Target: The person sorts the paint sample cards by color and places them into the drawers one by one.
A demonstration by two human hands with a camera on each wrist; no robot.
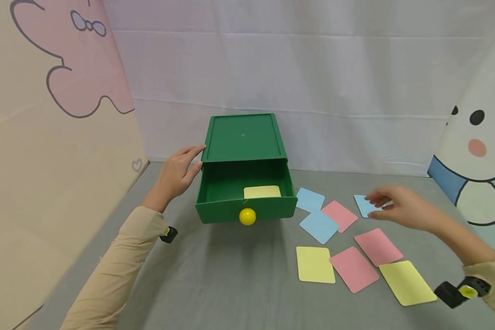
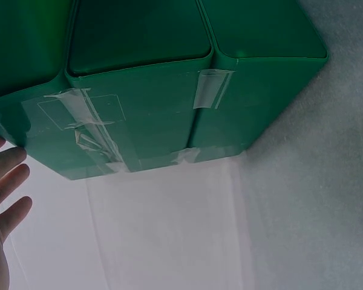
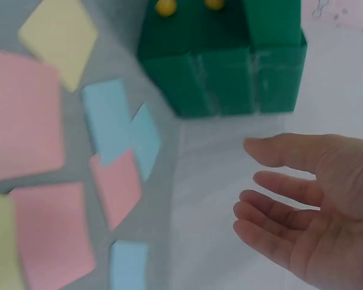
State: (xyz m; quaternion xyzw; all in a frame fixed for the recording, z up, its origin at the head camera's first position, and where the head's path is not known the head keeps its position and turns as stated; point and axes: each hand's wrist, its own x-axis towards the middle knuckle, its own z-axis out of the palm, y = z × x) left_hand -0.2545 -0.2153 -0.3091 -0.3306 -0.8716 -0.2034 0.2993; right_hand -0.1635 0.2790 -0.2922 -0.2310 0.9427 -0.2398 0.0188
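A green drawer unit [image 1: 244, 137] stands at the back, its top drawer pulled out, with a yellow knob [image 1: 247, 216] and a yellow card [image 1: 261, 192] inside. My left hand [image 1: 176, 173] rests its fingertips on the unit's left side, fingers extended; the left wrist view has that hand [image 2: 1, 199] at the edge. Over a blue card [image 1: 364, 206] at the right, my right hand [image 1: 408, 208] hovers with relaxed, slightly bent fingers. The right wrist view shows this hand [image 3: 308, 208] holding nothing.
Right of the unit lie blue cards [image 1: 310, 200], pink cards [image 1: 354, 269] and yellow cards [image 1: 315, 265], some overlapping. A white curtain [image 1: 313, 82] hangs behind the grey table [image 1: 231, 284]. Printed cloths flank both sides.
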